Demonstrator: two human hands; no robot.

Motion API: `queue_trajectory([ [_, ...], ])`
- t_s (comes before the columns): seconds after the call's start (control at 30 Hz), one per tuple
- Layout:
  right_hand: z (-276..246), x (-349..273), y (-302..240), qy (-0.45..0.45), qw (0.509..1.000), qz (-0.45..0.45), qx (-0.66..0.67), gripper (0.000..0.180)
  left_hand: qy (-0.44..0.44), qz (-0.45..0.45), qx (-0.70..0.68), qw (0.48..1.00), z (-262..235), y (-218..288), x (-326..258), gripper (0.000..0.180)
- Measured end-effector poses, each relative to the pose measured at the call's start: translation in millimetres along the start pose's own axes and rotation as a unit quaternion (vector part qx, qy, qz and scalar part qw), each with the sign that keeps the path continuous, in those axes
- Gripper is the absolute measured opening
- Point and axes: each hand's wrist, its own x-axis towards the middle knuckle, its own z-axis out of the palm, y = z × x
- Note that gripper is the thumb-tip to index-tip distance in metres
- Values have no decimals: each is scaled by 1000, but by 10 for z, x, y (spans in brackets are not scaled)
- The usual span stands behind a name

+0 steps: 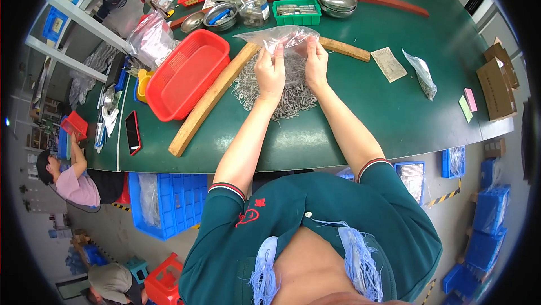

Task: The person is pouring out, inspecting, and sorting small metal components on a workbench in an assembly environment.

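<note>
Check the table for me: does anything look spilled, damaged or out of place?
Nothing stands out. The metal pins lie loose on the green table, but gathered in one heap beside a wooden bar, so that seems deliberate rather than spilled.

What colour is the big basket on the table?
The basket is red, seen in the head view.

Clear bag (282, 35) held in both hands (270, 74) (316, 67), metal pins (290, 97) below
</note>
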Motion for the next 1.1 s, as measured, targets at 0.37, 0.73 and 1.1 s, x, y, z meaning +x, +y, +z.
queue_trajectory([
  [0.37, -737, 513, -130, 72, 978, -7, -198, 47, -47, 36, 76, 995, -75, -219, -276, 21],
  [0.73, -1656, 1508, -212, -129, 612, 195, -755, 38, -99, -44, 74, 991, -148, -265, -401, 24],
  [1.1, -1169, 1990, -482, -274, 579, 205, -740, 13, -118, -74, 99, 985, -152, -253, -395, 26],
])
